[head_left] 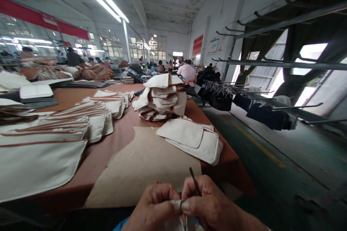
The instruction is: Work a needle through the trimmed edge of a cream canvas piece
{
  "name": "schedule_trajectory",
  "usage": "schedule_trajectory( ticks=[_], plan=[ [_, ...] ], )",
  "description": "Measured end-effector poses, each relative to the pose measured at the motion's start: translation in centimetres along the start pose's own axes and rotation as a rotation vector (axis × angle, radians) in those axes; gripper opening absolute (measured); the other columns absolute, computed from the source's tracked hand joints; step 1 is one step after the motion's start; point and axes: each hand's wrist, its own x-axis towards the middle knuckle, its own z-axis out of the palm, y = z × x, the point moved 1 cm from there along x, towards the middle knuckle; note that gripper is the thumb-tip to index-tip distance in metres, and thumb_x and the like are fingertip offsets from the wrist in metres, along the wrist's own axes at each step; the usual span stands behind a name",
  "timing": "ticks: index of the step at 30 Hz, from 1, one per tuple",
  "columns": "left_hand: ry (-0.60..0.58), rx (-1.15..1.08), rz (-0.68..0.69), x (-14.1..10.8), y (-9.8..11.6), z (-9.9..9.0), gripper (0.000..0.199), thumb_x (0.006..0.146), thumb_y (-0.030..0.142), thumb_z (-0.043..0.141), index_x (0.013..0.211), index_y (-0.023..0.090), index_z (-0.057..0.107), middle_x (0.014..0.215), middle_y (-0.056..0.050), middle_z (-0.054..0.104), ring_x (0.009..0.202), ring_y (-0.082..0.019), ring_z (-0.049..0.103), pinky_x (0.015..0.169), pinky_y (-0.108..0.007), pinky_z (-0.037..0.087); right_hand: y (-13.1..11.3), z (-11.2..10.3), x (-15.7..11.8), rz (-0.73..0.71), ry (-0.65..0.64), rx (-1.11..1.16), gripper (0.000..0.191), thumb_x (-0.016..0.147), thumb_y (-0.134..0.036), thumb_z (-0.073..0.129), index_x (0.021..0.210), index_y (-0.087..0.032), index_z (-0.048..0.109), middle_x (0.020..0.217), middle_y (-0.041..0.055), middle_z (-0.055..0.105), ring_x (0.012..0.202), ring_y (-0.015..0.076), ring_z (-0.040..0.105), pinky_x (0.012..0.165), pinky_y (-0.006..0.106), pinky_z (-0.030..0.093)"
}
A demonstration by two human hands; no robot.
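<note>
At the near table edge, my left hand [155,204] is closed in a pinch on a white fabric piece [176,205] with brown edging. Right beside it, my right hand [207,202] pinches the same piece between thumb and forefinger. A slim dark tool [194,180] sticks up from the right hand, its lower part hidden by the fingers; its exact kind does not show. Most of the fabric piece hangs low between the hands, partly out of view. In front of the hands lies a tan sheet of board [151,162], with white brown-edged fabric pieces [189,137] on its right side.
A tall stack of folded white pieces [162,97] stands farther back on the brown-covered table [121,133]. Overlapping rows of white pieces [43,158] fill the left. Metal racks [287,65] with dark hanging pieces stand right, across an aisle. A person in pink [187,72] sits beyond.
</note>
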Motion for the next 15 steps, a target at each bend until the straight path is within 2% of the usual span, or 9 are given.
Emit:
schedule_trajectory(
  ticks=[3, 6, 9, 12, 15],
  plan=[
    [-0.022, 0.013, -0.007, 0.3, 0.3, -0.3, 0.025, 0.060, 0.035, 0.075, 0.059, 0.014, 0.063, 0.054, -0.001, 0.060, 0.048, -0.010, 0.042, 0.048, -0.022, 0.025, 0.0, 0.0, 0.3, 0.005, 0.025, -0.047, 0.016, 0.069, -0.032, 0.059, 0.069, -0.017, 0.054, 0.046, -0.0076, 0.041, 0.040, 0.0068, 0.030, 0.041, 0.020, 0.023],
    [-0.006, 0.126, 0.039, 0.9, 0.2, -0.9, 0.034, 0.060, 0.043, 0.078, 0.057, 0.013, 0.063, 0.052, -0.001, 0.059, 0.049, -0.010, 0.041, 0.049, -0.022, 0.026, -0.8, -0.2, 0.3, -0.083, 0.042, -0.245, 0.015, 0.073, -0.030, 0.056, 0.067, -0.016, 0.053, 0.053, -0.0052, 0.042, 0.052, 0.0087, 0.035, 0.048, 0.021, 0.027],
    [-0.007, 0.212, 0.027, 1.8, -0.6, -1.7, 0.035, 0.062, 0.045, 0.078, 0.058, 0.014, 0.063, 0.051, -0.001, 0.059, 0.045, -0.009, 0.039, 0.046, -0.022, 0.025, -1.7, -0.6, 0.3, -0.121, -0.003, -0.403, 0.014, 0.075, -0.026, 0.055, 0.067, -0.016, 0.051, 0.059, -0.0038, 0.043, 0.059, 0.0099, 0.038, 0.053, 0.021, 0.029],
    [-0.004, 0.221, 0.040, 2.3, -1.5, -2.3, 0.035, 0.063, 0.046, 0.076, 0.058, 0.015, 0.061, 0.051, -0.001, 0.060, 0.044, -0.009, 0.039, 0.045, -0.022, 0.025, -1.8, -0.9, 0.5, -0.094, -0.069, -0.351, 0.018, 0.083, -0.030, 0.055, 0.073, -0.015, 0.051, 0.061, -0.0045, 0.041, 0.058, 0.0090, 0.034, 0.051, 0.021, 0.028],
    [0.015, 0.210, 0.064, 2.1, -1.7, -2.3, 0.033, 0.064, 0.045, 0.073, 0.060, 0.015, 0.060, 0.053, -0.002, 0.060, 0.047, -0.010, 0.042, 0.048, -0.023, 0.026, -1.4, -1.0, 0.8, -0.078, -0.113, -0.184, 0.028, 0.090, -0.041, 0.055, 0.081, -0.015, 0.052, 0.065, -0.0047, 0.042, 0.054, 0.0068, 0.033, 0.048, 0.019, 0.026]
  ],
)
